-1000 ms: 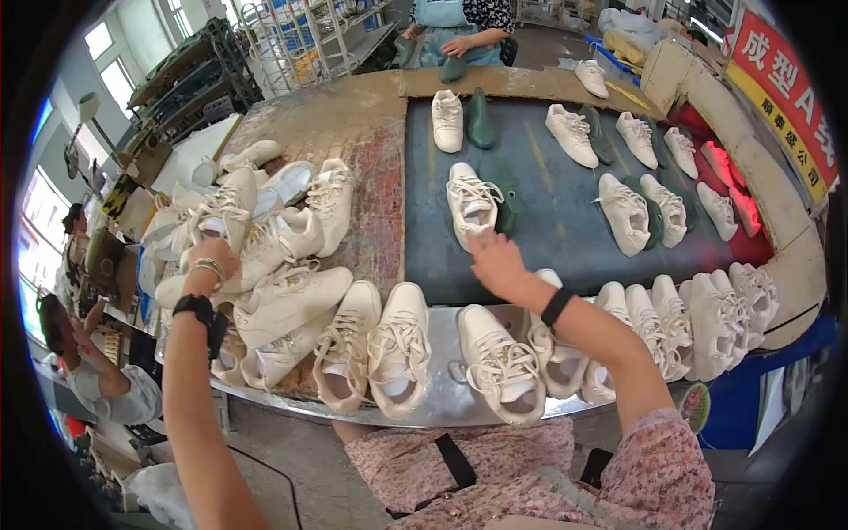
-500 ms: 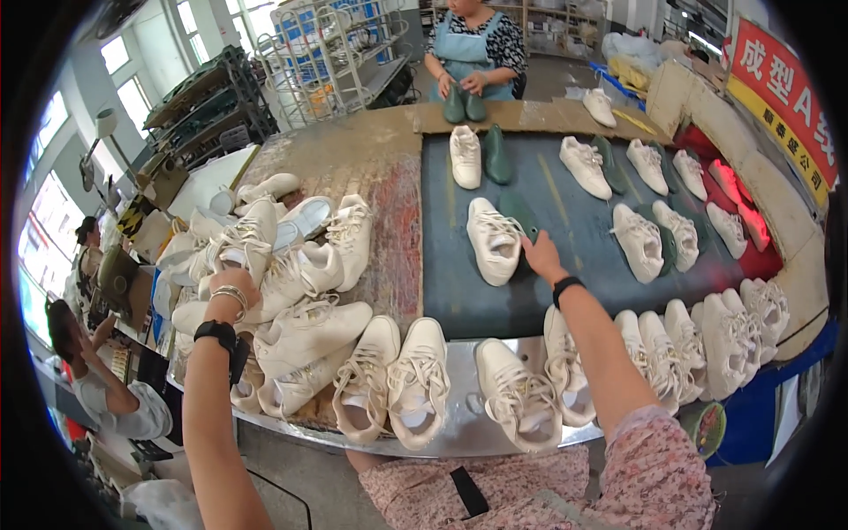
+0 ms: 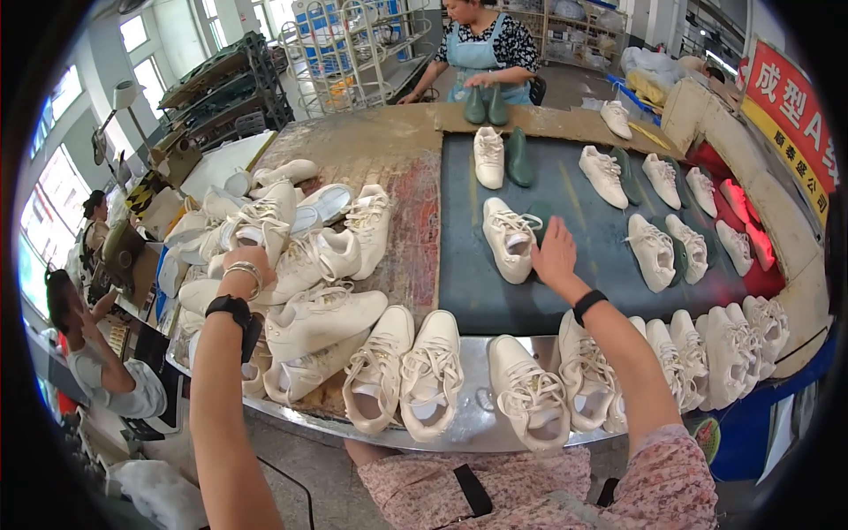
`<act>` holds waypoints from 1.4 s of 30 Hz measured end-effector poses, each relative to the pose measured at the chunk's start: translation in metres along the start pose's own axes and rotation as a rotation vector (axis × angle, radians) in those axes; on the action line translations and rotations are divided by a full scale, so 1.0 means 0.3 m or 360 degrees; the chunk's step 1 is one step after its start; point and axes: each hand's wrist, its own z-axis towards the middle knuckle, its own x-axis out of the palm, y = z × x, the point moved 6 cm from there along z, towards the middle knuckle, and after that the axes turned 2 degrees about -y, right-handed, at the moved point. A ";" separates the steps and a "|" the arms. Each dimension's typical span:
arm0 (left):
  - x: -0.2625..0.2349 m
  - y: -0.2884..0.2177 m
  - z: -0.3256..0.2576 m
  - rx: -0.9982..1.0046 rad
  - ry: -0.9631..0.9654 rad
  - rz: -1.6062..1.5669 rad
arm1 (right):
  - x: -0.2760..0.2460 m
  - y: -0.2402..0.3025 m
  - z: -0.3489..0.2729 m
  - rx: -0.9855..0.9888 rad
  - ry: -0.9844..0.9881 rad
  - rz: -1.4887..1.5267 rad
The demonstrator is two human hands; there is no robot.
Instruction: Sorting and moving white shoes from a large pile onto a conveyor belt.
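My left hand (image 3: 247,261) is closed on the heel end of a cream lace-up sneaker (image 3: 274,210) in the heaped pile on the left; its fingertips are partly hidden. On the dark conveyor belt (image 3: 552,296), my right hand (image 3: 556,253) lies with fingers stretched out, its edge against the heel side of another cream sneaker (image 3: 506,231). Just beyond those fingers a green shoe last (image 3: 541,212) shows, partly covered by the hand. Farther up the belt, a sneaker (image 3: 488,159) stands beside a second green last (image 3: 519,159).
Paired sneakers (image 3: 431,375) line the metal front edge (image 3: 477,415). More shoes and lasts sit toward a red-lit tunnel opening (image 3: 767,281) at right. Across the table, a co-worker in a blue apron (image 3: 473,57) has one hand on two upright green lasts (image 3: 486,106).
My right hand has let go of the green last, and its fingers have straightened. The left stays at the pile. The co-worker has taken one hand off the upright lasts and reached sideways.
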 end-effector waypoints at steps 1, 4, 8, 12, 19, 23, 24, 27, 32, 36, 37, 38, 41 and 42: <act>0.006 0.017 -0.001 -0.0029 0.0001 0.0001 | -0.051 0.098 -0.005 -0.0271 0.0139 0.0339; 0.016 0.040 0.005 -0.0030 0.0053 -0.0001 | -0.314 0.373 -0.138 -0.1133 0.0386 0.1022; 0.042 0.070 0.004 -0.0101 0.0039 -0.0001 | -0.505 0.644 -0.356 -0.1785 0.0304 0.1360; 0.026 0.033 -0.027 -0.0012 -0.0113 -0.0069 | -0.463 0.836 -0.608 -0.1619 0.0670 0.1784; 0.020 0.026 -0.011 -0.0017 -0.0054 -0.0128 | -0.426 0.880 -0.668 -0.1406 0.0924 0.1981; 0.029 0.034 -0.011 -0.0005 0.0031 -0.0064 | -0.420 0.879 -0.666 -0.1351 0.0861 0.1970; 0.035 0.034 -0.015 -0.0015 0.0038 -0.0103 | -0.416 0.876 -0.671 -0.1357 0.0873 0.1979; 0.060 0.047 -0.012 -0.0048 0.0109 -0.0106 | -0.418 0.890 -0.672 -0.1387 0.0880 0.2006; 0.045 0.029 -0.001 -0.0054 0.0028 -0.0076 | -0.425 0.879 -0.661 -0.1367 0.0834 0.1980; 0.048 0.047 0.008 -0.0058 -0.0015 -0.0096 | -0.417 0.891 -0.663 -0.1368 0.0867 0.1978; 0.038 0.050 0.002 -0.0040 -0.0007 -0.0089 | -0.413 0.891 -0.661 -0.1340 0.0882 0.1960; 0.027 0.052 -0.004 -0.0029 -0.0013 -0.0075 | -0.414 0.894 -0.660 -0.1352 0.0874 0.1992; 0.002 0.037 -0.038 0.0027 0.0067 -0.0014 | -0.415 0.890 -0.659 -0.1339 0.0850 0.2024; 0.007 0.030 -0.034 0.0045 0.0073 -0.0004 | -0.409 0.888 -0.661 -0.1344 0.0840 0.1999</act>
